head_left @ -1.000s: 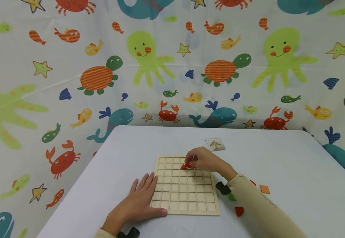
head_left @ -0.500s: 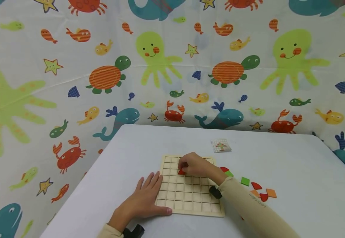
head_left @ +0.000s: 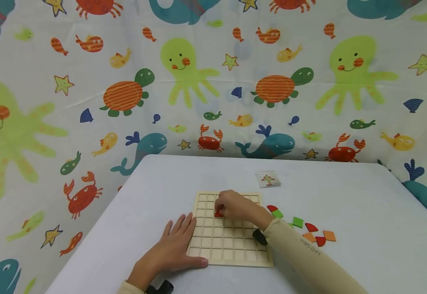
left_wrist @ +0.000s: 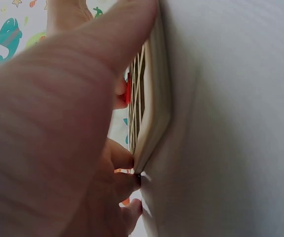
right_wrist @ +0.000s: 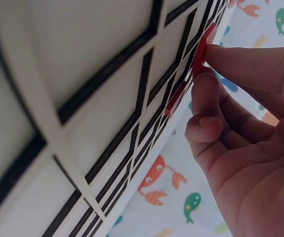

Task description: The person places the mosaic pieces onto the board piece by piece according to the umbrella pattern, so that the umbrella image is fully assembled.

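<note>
A pale wooden grid board (head_left: 231,245) lies on the white table. My left hand (head_left: 171,251) rests along its left edge with fingers spread, thumb at the near left corner. In the left wrist view the thumb (left_wrist: 117,37) reaches over the board's rim. Over the far left part of the grid, my right hand (head_left: 237,207) pinches a red piece (right_wrist: 203,52) between thumb and finger, tilted against the board in the right wrist view. Another red piece (right_wrist: 175,99) sits in the grid close by. The right hand hides several squares in the head view.
Green squares (head_left: 298,222), red rounded pieces (head_left: 311,227) and orange pieces (head_left: 329,236) lie loose right of the board, near the right forearm. A printed pattern card (head_left: 268,179) lies behind the board. A sea-animal curtain hangs behind the table.
My right hand has moved left and a little nearer across the board with the red piece. My left hand stays at the board's edge. The head view has shifted slightly.
</note>
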{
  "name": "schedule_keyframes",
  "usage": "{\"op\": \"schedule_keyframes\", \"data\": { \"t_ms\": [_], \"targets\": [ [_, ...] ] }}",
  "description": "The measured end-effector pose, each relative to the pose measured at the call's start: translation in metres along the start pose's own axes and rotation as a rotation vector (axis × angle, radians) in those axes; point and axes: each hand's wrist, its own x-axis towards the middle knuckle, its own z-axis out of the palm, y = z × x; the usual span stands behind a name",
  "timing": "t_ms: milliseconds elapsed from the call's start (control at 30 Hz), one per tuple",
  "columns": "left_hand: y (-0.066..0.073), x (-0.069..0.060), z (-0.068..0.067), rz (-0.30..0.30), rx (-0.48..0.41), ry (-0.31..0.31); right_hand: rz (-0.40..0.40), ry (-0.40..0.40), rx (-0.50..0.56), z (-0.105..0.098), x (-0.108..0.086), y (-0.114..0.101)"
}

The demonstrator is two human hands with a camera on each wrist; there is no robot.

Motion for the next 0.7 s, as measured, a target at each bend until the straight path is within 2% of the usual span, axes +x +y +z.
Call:
{"op": "schedule_keyframes", "data": {
  "t_ms": [133,367,700],
  "targets": [
    [0.000,-0.001,-0.001,0.015,0.002,0.006,0.025,-0.018,0.007,-0.002,-0.002,-0.003],
    [-0.001,-0.001,-0.002,0.029,0.002,0.013,0.047,0.004,0.024,-0.006,-0.011,-0.003],
    [-0.003,0.004,-0.001,0.016,0.012,-0.005,0.028,0.110,0.013,-0.024,-0.036,0.001]
  ]
}}
